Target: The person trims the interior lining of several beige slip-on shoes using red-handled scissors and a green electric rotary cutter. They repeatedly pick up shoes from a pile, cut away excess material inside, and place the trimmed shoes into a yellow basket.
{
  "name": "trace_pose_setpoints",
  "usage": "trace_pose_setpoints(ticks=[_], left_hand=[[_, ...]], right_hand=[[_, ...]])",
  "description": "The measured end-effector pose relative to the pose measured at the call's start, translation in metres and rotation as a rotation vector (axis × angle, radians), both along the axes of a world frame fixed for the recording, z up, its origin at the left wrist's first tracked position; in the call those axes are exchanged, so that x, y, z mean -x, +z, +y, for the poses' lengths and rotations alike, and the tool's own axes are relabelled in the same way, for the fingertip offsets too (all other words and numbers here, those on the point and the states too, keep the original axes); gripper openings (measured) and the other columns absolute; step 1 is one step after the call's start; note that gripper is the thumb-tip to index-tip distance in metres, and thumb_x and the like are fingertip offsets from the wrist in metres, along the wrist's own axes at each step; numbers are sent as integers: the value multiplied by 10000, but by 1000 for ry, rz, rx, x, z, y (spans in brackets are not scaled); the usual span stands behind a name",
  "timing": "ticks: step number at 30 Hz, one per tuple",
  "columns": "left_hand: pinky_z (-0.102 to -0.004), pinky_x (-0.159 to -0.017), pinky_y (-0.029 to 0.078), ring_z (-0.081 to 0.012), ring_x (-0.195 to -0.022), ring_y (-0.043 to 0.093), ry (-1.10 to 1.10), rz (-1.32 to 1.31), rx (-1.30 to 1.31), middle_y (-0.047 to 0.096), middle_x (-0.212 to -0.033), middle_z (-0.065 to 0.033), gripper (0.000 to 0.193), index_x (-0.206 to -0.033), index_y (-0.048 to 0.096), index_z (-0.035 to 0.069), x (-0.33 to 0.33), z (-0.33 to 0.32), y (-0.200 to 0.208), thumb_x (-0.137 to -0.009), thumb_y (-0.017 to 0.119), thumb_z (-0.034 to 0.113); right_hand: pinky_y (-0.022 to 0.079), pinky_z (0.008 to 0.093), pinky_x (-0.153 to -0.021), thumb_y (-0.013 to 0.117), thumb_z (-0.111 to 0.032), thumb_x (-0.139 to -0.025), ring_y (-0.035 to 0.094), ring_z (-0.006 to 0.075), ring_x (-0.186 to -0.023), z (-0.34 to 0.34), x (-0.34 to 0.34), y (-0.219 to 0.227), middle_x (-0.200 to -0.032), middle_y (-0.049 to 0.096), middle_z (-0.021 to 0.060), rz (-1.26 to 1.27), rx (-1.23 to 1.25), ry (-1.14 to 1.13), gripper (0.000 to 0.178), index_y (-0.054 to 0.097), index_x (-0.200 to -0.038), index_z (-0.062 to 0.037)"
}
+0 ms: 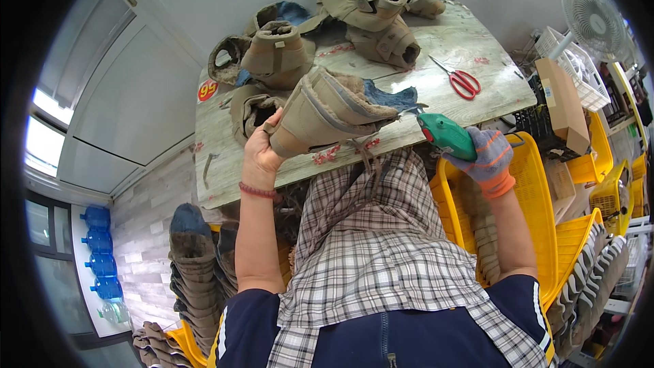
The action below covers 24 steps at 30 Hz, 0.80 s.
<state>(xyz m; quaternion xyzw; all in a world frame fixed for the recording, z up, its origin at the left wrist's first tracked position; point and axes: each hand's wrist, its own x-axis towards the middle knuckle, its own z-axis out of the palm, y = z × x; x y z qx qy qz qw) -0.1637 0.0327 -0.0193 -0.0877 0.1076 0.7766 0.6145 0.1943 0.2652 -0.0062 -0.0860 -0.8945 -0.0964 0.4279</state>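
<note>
My left hand [264, 146] grips a tan, fleece-lined boot upper [310, 123] by its left end, just above the table's near edge. Blue lining [395, 97] sticks out at the upper's right end. In a grey and orange work glove, my right hand [492, 157] is wrapped round a green handheld power tool [449, 135] with a red part underneath. The tool's narrow tip points left, close to the blue lining; whether they touch I cannot tell. Another upper [252, 112] lies partly behind the held one. Red-handled scissors [464, 84] rest open farther back on the table.
The worn wooden table [272, 177] carries several more boot uppers [381, 10] toward the wall. Yellow crates [531, 197] stand at my right, and stacked uppers [194, 266] at my lower left. A white fan [596, 24] and a cardboard box [564, 105] are at the right.
</note>
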Motion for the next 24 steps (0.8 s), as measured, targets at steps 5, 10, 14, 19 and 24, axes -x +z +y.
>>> trace_pose_setpoints(ticks=[5,10,14,19,24], left_hand=[[-521,-939,460,-343,-1098,558,13,34,34,555,-1202,-225,303,-1200,495,-59,5,3,-11,-950,462,109],[-473,-929,479,-322,-1078,572,65,69,119,575,-1190,-203,305,-1197,519,-49,-12,8,-1,-972,413,127],[-498,-963,449,-339,-1131,535,32,26,66,534,-1234,-217,308,-1206,492,-59,-10,9,-5,-949,459,106],[-498,-983,432,-341,-1145,524,54,-23,65,527,-1246,-216,312,-1209,489,-59,-12,9,-9,-954,451,117],[-519,-1005,401,-342,-1173,500,113,33,-48,507,-1270,-214,334,-1234,464,-53,-39,3,13,-955,457,130]], right_hand=[[421,338,-499,834,-421,-578,514,224,-520,1,-3,-2,-620,520,50,-78,46,-7,598,580,-946,-24],[424,348,-499,831,-427,-567,520,245,-524,-4,3,-2,-613,524,56,-23,89,17,529,592,-858,-55],[429,351,-503,834,-422,-558,523,254,-521,-8,7,0,-600,519,60,-85,153,-19,475,594,-783,-79],[423,356,-487,834,-428,-555,515,259,-508,-15,14,1,-596,529,63,13,179,31,481,609,-797,-79],[440,360,-500,848,-414,-536,539,266,-541,-20,16,5,-628,567,80,-8,253,20,496,620,-823,-79]])
